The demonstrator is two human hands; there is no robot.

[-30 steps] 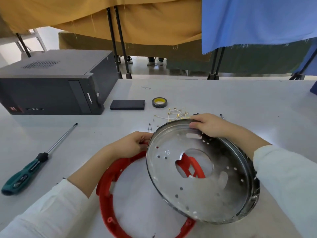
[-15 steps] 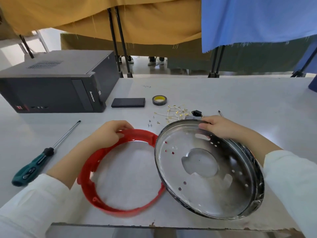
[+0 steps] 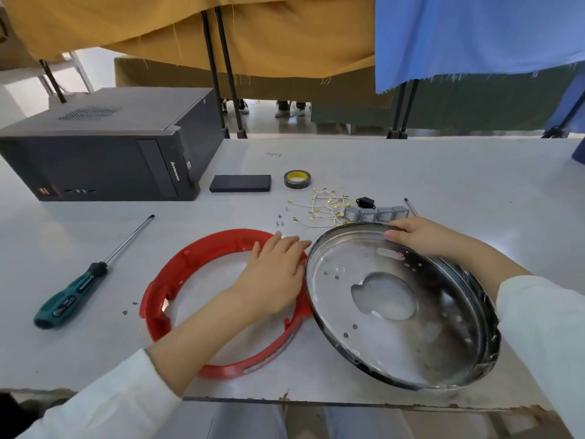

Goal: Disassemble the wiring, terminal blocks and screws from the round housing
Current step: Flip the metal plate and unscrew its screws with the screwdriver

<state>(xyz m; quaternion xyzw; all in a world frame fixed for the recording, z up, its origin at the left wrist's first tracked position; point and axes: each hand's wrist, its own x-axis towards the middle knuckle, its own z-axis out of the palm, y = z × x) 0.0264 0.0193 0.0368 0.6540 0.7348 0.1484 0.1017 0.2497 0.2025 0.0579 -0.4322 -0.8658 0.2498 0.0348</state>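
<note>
The round metal housing [image 3: 405, 312], a shiny pan with a central cut-out and small holes, lies on the table at the right. My right hand [image 3: 418, 234] grips its far rim. A red plastic ring [image 3: 196, 255] lies flat to its left. My left hand [image 3: 275, 274] rests over the ring's right side with straight fingers. Beyond them lie white wires with gold terminals [image 3: 326, 205], grey terminal blocks [image 3: 373, 213], a black socket [image 3: 365, 202] and a few small screws [image 3: 280, 218].
A green-handled screwdriver [image 3: 79, 283] lies at the left. A black computer case [image 3: 104, 153] stands at the back left, with a flat black box [image 3: 240, 183] and a tape roll [image 3: 297, 179] beside it. The table's near edge [image 3: 285, 399] is close to both round parts.
The metal housing came off the red ring and moved right. The ring was laid flat on the table, and my left hand let go of its rim and now rests straight over it.
</note>
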